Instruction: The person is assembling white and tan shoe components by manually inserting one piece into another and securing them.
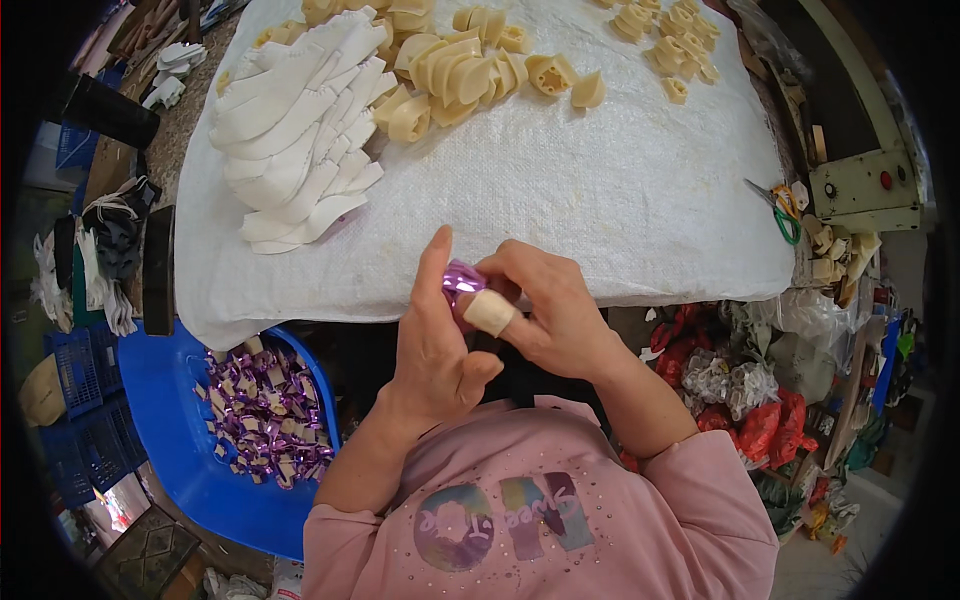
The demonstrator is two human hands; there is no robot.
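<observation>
My left hand (432, 340) and my right hand (545, 305) meet just below the near edge of the white woven sheet (600, 200). Together they grip a small shiny purple piece (460, 281), with the left forefinger standing straight up behind it. A beige bandage wraps my right thumb. On the sheet at the far left lies a fanned stack of white curved pieces (300, 140). Cream heel-shaped blocks (450, 75) lie in a heap beside it, and more blocks (680, 40) are scattered at the far right.
A blue plastic tub (175, 420) at my lower left holds several shiny purple pieces (265, 410). Green and orange scissors (780, 210) lie at the sheet's right edge, next to a cream machine panel (865, 185). Red and white bags (740, 390) pile on the right.
</observation>
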